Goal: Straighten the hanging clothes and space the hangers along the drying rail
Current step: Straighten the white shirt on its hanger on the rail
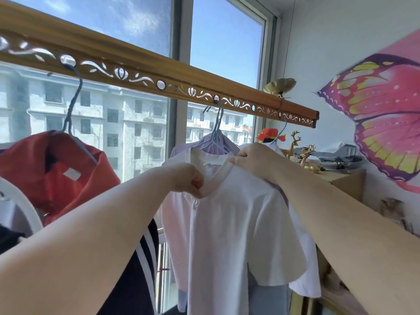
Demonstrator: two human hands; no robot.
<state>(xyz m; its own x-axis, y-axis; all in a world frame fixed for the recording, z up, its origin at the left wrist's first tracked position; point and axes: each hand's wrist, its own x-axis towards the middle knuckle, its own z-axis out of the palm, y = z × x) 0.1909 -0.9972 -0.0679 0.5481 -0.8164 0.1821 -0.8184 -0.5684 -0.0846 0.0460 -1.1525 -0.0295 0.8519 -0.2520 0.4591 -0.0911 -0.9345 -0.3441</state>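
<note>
Drying rail (145, 71): wooden, with a pierced leaf-and-circle pattern, running from the upper left of the frame down to the right of centre, in front of a window (225, 42) showing blue sky and pale apartment blocks. White shirt (227, 223): short-sleeved, buttoned at the neck, hanging at centre frame. Left hand (188, 180): at the left of the shirt's collar, fingers curled and pinching the collar edge just above the top button. Right hand (254, 160): at the right of the collar, near the shoulder, fingers closed on the fabric. Lilac garment (204, 142): directly behind the white shirt, touching it, on a blue hanger (216, 133) hooked into a hole of the rail; whether the white shirt shares this hanger cannot be told. Red garment (56, 169): at the left of the frame, well apart from the white shirt, on a second blue hanger (72, 105) hooked further left along the rail. Dark garment with white stripes (141, 258): lower centre-left, below the left forearm. Shelf (345, 178): at the right, bearing gold deer figures (306, 155) and a model jet (338, 155). Butterfly picture (381, 114): pink and yellow, on the right wall.
</note>
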